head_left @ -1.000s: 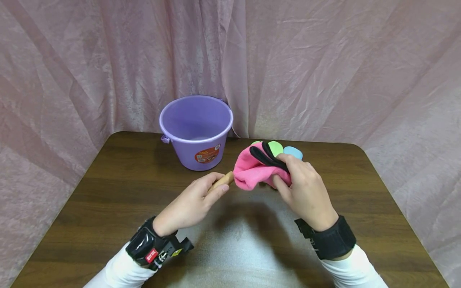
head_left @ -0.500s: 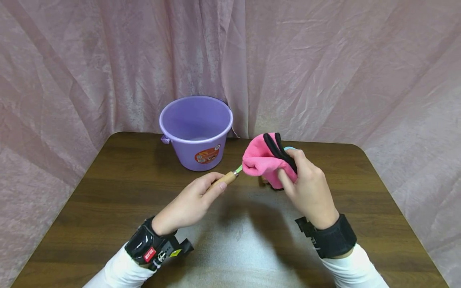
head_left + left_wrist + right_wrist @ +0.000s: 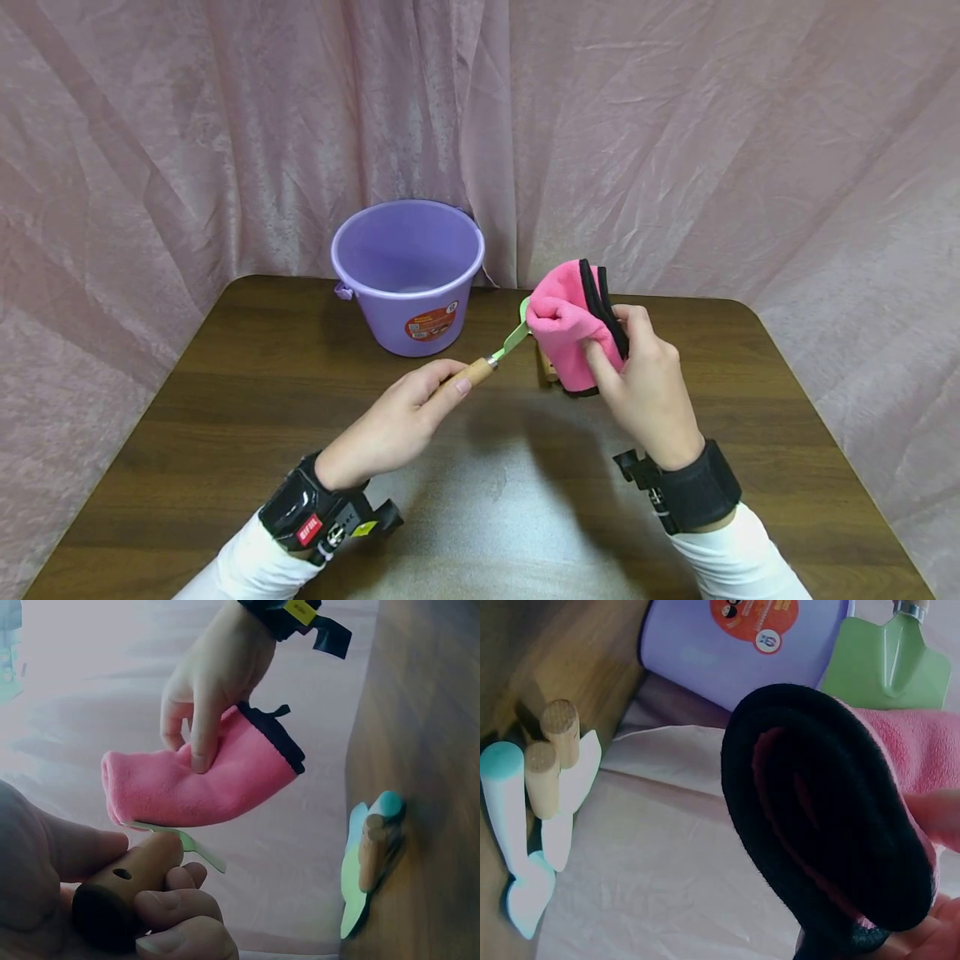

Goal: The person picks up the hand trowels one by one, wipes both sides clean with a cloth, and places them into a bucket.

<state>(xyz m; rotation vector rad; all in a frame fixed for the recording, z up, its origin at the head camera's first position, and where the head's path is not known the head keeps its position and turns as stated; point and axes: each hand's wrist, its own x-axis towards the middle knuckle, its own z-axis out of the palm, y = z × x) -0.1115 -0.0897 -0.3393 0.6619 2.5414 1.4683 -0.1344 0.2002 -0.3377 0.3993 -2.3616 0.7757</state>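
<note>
Foreground: a black strap (image 3: 296,500) on the left wrist bore a red rectangular tag (image 3: 309,530) with pale capitals, too small to read with certainty. The fingers of the left hand (image 3: 390,423) were wrapped round the wooden handle of a green-bladed hand trowel (image 3: 514,337), raised above the brown wood-grain surface (image 3: 225,417). The right hand (image 3: 651,387) pinched a hollow pink fleece mitt with black edging (image 3: 562,317) against the trowel's blade or just beside it; contact could not be told. The step in hand was probably wiping the blade; the next move would call for a firm handle grip and light cloth pressure. Beyond lay small wooden-handled and turquoise-ended tools (image 3: 557,832). Farther back stood a lavender plastic bucket (image 3: 386,321), its orange-red oval label (image 3: 431,324) illegible, before a pink velvety curtain (image 3: 675,150).
</note>
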